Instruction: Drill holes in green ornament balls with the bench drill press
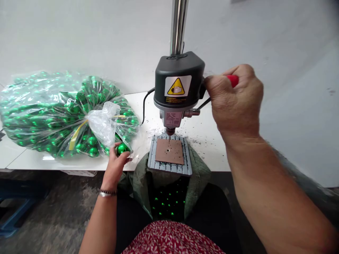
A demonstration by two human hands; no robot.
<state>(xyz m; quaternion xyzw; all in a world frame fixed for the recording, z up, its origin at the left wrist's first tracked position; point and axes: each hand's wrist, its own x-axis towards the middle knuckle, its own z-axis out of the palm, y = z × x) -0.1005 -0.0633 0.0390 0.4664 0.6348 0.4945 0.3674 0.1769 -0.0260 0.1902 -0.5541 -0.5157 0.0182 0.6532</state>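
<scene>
The right hand [235, 102] is clenched round the red handle [233, 80] at the side of the drill [160, 83]. The left hand [116, 165] has its thumb and fingers closed on a shiny green ball [123, 149] — right at the near edge of the bag [39, 123], well left of the drill. I can't tell whether plastic film lies over that ball. The bag is clear, bulging with more green balls, and rests on the white table [209, 155], a yellow tie [76, 135] lying across it.

Under the drill, the thin bit [169, 138] points down towards a brown board [164, 157] with a small hole in it. The board lies on the grooved base [152, 162], dark crumbs scattered over both and across the table behind. Below, a green sack [198, 165] gapes open — more balls gleam inside.
</scene>
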